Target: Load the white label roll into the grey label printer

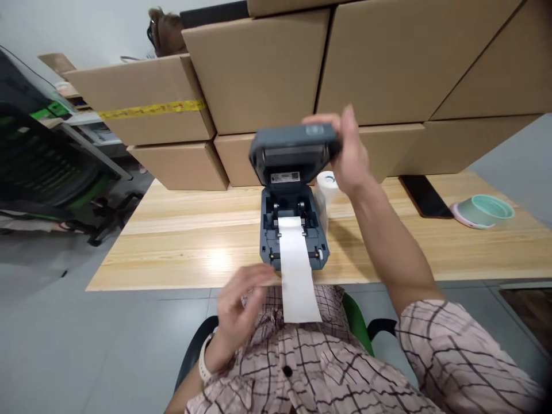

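A dark grey label printer [269,230] stands at the table's front edge with its lid [297,144] raised and tilted back. My right hand [351,152] is closed around the lid's right side, fingers on top. A white strip of label paper [297,276] runs out of the printer's body and hangs over the table edge toward my lap. Just left of that strip is my left hand [241,302], slightly blurred, with its fingers stretched out and nothing visible in it. Its fingertips are close to the printer's front left corner; whether they touch it I cannot tell.
Behind the printer, cardboard boxes [259,69] are stacked along the back of the wooden table [194,241]. A white roll [326,187] stands at the printer's right. Farther right lie a black phone [426,196] and a mint-green cup [485,211]. A person's head [166,31] shows beyond the boxes.
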Demonstrator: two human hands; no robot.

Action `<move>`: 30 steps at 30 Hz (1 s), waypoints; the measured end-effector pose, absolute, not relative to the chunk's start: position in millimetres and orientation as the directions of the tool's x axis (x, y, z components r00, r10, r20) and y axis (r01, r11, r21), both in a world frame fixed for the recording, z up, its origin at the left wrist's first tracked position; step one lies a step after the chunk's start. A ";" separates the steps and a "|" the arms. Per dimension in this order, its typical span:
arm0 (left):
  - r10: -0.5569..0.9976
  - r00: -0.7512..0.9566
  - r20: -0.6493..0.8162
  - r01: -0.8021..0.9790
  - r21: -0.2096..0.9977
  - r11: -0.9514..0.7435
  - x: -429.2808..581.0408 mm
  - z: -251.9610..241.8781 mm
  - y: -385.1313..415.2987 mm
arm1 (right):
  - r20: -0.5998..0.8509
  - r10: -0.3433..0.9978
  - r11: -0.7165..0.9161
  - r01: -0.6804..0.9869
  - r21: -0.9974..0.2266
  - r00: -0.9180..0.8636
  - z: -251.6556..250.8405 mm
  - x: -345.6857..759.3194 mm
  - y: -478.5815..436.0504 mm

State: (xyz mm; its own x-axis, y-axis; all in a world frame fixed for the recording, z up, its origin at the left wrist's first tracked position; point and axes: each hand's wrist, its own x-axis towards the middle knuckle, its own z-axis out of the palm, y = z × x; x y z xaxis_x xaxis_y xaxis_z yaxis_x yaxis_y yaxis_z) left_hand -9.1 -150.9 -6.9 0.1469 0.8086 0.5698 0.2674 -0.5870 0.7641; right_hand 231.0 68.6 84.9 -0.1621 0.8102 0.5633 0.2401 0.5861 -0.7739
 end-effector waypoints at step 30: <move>0.916 -0.383 0.122 -0.072 0.984 -0.161 28.3 -39.2 -158.4 | 0.659 0.724 0.656 0.502 -0.564 -0.205 -14.4 216.9 -83.1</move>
State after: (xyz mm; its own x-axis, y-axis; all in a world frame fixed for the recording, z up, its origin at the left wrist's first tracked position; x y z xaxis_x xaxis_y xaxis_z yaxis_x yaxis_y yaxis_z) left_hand 28.3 -158.4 -39.2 -0.3830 0.9157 0.1218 -0.0717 -0.1609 0.9844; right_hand 216.9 -83.1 -14.4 -0.2047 0.7236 0.6591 0.5024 0.6556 -0.5637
